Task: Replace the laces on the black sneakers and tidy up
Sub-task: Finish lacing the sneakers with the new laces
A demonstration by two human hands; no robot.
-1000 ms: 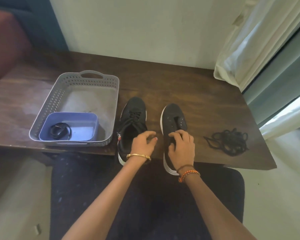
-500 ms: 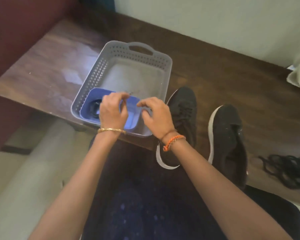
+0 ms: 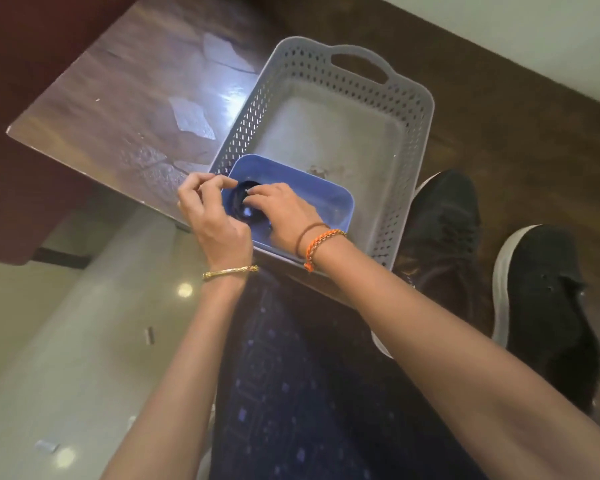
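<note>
View from above, looking down at a dark wooden table [image 3: 146, 98] and two forearms reaching forward. Grey perforated basket [image 3: 409, 109] on the table, with a small blue tub [image 3: 333, 202] sitting in its near corner. Inside the tub, a coiled black lace [image 3: 243, 199], partly hidden by fingers.

Right hand [image 3: 278, 209], orange bracelet at the wrist, dipped into the tub with fingers curled down onto the coil; whether the coil is actually pinched or only touched, cannot tell. Left hand [image 3: 212, 213], gold bangle at the wrist, just beside the tub's left wall, fingers loosely curled with thumb and forefinger nearly meeting, apparently holding nothing.

Two black sneakers [image 3: 444, 237] on the table to the right of the basket, the nearer one laced, the farther sneaker [image 3: 548, 306] with bare eyelets. Dark patterned fabric over the lap below.

Likely step: lifting the fresh lace out for the unlaced shoe.

Possible trouble: the tub sits near the table's front edge, so a snagged coil could drag the light tub or basket toward the lap. A loose coil could also unspool and tangle if lifted by one strand.
</note>
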